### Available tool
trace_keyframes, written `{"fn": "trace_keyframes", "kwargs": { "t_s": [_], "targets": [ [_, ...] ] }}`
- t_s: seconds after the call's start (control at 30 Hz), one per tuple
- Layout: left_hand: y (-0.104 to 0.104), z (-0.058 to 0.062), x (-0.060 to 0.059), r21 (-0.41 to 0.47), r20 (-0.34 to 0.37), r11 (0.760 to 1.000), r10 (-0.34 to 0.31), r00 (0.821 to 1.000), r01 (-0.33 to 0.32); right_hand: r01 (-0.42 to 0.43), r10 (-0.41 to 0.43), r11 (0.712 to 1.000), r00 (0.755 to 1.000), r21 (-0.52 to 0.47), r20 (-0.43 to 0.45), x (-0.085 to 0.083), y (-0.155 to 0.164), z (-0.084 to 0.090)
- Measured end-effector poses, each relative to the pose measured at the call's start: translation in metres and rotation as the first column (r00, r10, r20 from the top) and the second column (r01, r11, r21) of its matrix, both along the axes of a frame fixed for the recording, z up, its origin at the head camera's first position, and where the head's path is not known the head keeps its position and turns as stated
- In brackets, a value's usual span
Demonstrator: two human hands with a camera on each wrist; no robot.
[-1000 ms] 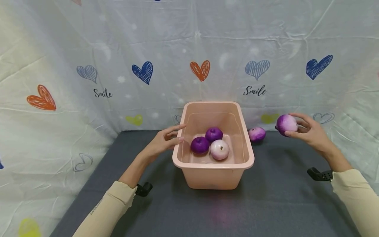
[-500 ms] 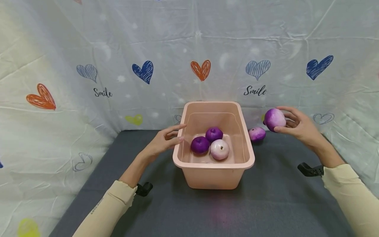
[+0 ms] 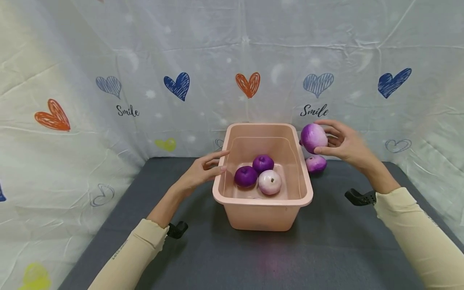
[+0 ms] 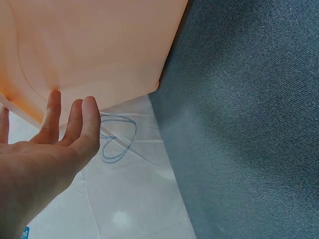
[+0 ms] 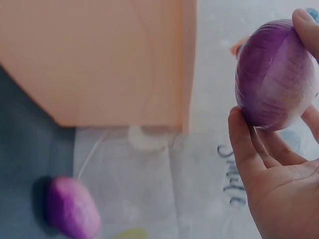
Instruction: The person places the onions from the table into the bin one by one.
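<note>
Raised beside the right rim of a peach plastic bin (image 3: 261, 217), my right hand (image 3: 342, 141) holds a purple-and-white onion (image 3: 313, 138) between thumb and fingers. The right wrist view shows that grip closely, with the fingertips against the onion's skin. At the bin's left rim rests my left hand (image 3: 197, 175), its relaxed fingers along the outer wall in the left wrist view. Inside the bin lie two dark purple onions (image 3: 245, 177) and a paler onion (image 3: 270, 182). Another purple onion (image 3: 316, 164) sits on the table just outside the right wall, below the held one.
A dark grey cloth-covered table (image 3: 253, 262) carries the bin near its back edge. Behind it hangs a pale curtain (image 3: 210, 48) printed with hearts and the word "Smile". Each wrist wears a black strap (image 3: 360, 197).
My right hand has carried the onion leftward and slightly up, from the far right to beside the bin's right rim. The left hand and the bin have stayed in place.
</note>
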State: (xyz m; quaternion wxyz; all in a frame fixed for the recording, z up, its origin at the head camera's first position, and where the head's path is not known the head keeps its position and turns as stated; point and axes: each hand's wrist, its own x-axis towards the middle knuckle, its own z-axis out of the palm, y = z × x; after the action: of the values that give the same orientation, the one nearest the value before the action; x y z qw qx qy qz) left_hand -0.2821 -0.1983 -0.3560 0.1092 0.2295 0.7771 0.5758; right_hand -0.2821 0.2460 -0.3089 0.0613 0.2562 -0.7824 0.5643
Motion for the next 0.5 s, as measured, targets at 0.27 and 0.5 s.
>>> {"fn": "trace_keyframes", "kwargs": {
  "t_s": [0.27, 0.5],
  "targets": [
    [0.001, 0.002, 0.000, -0.005, -0.004, 1.000, 0.004, 1.000, -0.004, -0.100, 0.099, 0.995, 0.995, -0.032, -0.029, -0.007, -0.026, 0.009],
    [-0.001, 0.002, 0.000, -0.010, -0.007, 1.000, -0.002, 1.000, 0.002, -0.188, 0.187, 0.981, 0.982, -0.056, -0.015, -0.011, -0.044, 0.010]
  ]
}}
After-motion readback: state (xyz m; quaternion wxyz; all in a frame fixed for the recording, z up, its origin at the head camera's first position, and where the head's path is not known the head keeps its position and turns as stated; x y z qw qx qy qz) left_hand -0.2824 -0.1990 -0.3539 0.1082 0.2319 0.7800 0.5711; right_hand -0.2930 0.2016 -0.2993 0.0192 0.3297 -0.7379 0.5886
